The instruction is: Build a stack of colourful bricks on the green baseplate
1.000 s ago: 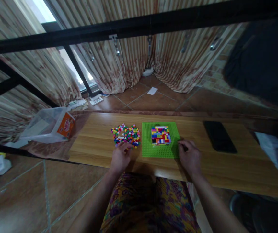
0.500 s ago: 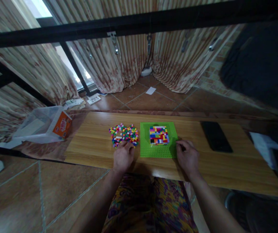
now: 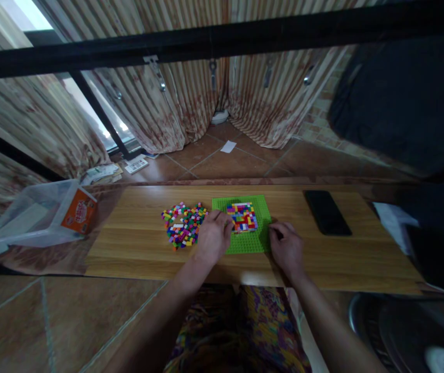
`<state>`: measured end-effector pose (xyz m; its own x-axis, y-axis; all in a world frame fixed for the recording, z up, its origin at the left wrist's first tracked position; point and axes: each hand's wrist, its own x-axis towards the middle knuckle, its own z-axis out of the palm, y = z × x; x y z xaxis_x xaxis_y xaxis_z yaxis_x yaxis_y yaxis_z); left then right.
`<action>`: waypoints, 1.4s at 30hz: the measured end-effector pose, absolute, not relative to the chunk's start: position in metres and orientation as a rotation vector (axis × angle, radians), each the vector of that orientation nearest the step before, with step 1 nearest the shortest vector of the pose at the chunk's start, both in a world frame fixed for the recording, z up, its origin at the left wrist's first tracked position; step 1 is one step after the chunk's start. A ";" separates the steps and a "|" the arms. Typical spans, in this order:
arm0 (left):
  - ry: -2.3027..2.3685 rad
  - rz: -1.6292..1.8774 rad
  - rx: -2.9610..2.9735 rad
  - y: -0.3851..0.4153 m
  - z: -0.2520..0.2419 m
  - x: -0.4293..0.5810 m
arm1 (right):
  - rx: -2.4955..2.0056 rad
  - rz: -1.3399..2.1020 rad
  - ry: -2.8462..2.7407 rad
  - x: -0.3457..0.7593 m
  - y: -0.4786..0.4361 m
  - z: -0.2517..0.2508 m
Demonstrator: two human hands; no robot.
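My left hand (image 3: 215,235) is over the left side of a green studded baseplate (image 3: 245,244), its fingers pinched together beside the colourful brick block. Whatever lies between those fingertips is too small to make out. The block of small bricks (image 3: 244,217) sits on the plate in tight rows of red, blue, yellow and white. At the plate's right edge my right hand (image 3: 285,246) rests on the table, fingers curled and closed on that edge. A loose pile of small bricks (image 3: 185,223) in many colours lies to the left, partly behind my left hand.
A black phone (image 3: 326,212) lies on the wooden table (image 3: 136,228) at the right. At the left stands a clear plastic box (image 3: 39,217) with an orange label. A dark metal bar (image 3: 183,46) crosses in front of the curtains.
My left hand has moved right, from the loose brick pile to the block on the baseplate. My right hand stays at the plate's right edge. The camera view has shifted slightly.
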<state>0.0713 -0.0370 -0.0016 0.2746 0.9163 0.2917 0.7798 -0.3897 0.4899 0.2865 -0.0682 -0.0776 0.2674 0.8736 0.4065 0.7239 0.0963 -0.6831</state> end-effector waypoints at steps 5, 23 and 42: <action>1.474 0.711 2.368 -0.012 -0.004 0.097 | -1.660 0.206 -1.492 0.286 -0.067 -0.077; 1.504 0.607 2.477 -0.006 -0.013 0.105 | -1.661 0.208 -1.485 0.286 -0.067 -0.079; 1.522 0.451 2.626 -0.031 -0.028 0.103 | -1.662 0.220 -1.488 0.286 -0.067 -0.078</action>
